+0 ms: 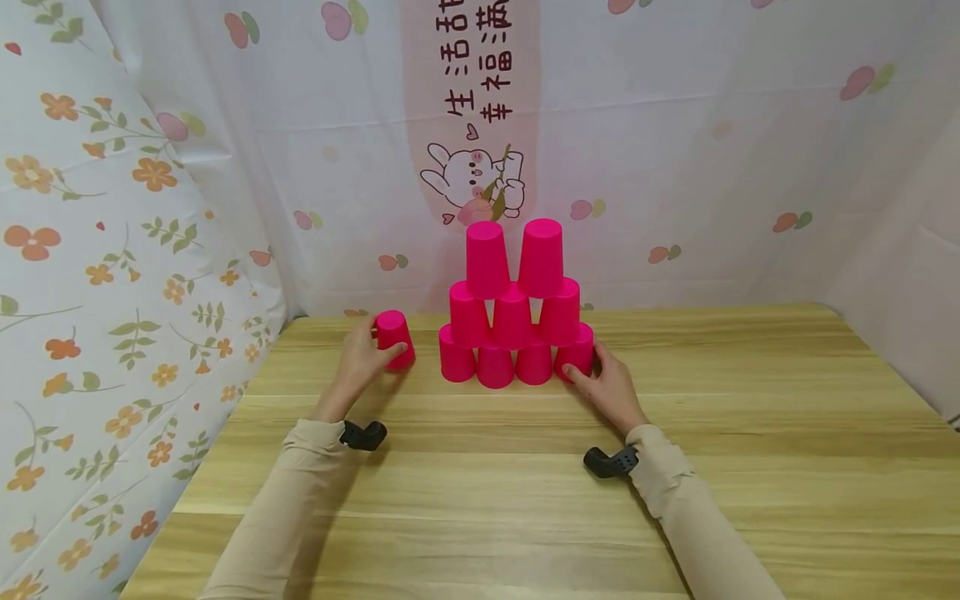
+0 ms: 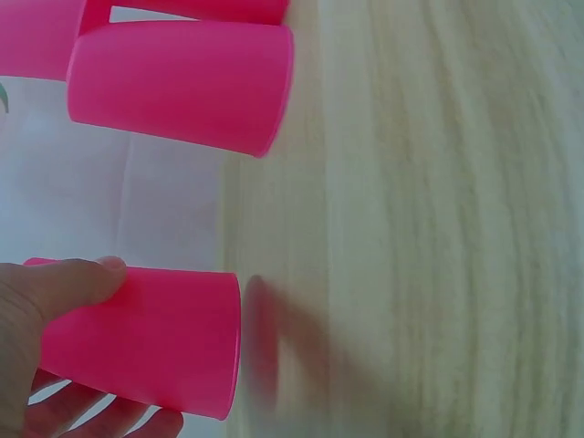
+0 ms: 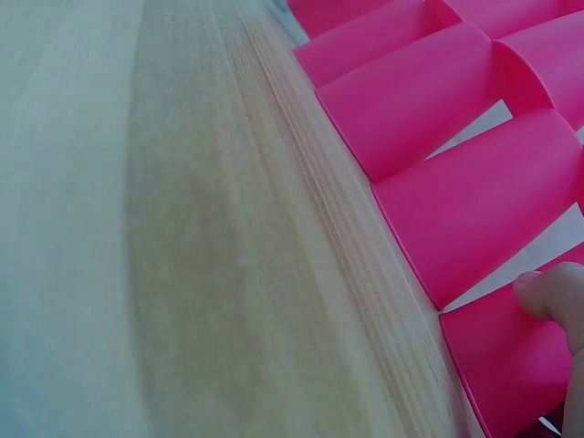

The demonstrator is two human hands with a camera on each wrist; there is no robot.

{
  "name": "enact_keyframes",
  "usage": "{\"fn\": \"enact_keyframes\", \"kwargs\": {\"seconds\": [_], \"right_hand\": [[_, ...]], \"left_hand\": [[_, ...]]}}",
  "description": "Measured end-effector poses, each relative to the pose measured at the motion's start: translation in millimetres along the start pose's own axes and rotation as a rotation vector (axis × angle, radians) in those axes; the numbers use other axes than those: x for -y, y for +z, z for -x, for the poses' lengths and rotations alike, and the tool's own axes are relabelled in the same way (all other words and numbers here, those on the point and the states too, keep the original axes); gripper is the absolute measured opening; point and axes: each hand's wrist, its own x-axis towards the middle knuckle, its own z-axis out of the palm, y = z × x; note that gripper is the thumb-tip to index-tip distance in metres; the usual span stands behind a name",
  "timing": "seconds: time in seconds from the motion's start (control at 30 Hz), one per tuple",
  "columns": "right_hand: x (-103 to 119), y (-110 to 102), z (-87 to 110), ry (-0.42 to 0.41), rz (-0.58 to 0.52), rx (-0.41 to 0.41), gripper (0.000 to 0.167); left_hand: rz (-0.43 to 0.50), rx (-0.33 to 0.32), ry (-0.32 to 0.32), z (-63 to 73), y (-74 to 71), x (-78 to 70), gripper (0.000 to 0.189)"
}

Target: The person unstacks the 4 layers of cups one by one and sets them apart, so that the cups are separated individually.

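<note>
My left hand grips a single pink cup, mouth down, left of the stack. In the left wrist view the thumb lies along one side of this cup and the fingers are on the other; a narrow gap shows between its rim and the tabletop. Pink upside-down cups form a stack: several in the bottom row, three in the middle, two on top. Around the rightmost bottom cup my right hand has its thumb in front and fingers at the far side. The right wrist view shows that thumb on the cup.
The wood-grain table reaches back to a white printed curtain close behind the stack. A flowered cloth hangs along the left side. Black wrist devices sit on both sleeves.
</note>
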Motion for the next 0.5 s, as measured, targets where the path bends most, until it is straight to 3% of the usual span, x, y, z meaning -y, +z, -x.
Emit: {"fn": "enact_keyframes", "kwargs": {"seconds": [0.5], "right_hand": [[0.8,-0.9,0.9,-0.001,-0.018,0.013,0.060]], "left_hand": [[0.000,0.005,0.009,2.6,7.8,4.1,0.055]]}}
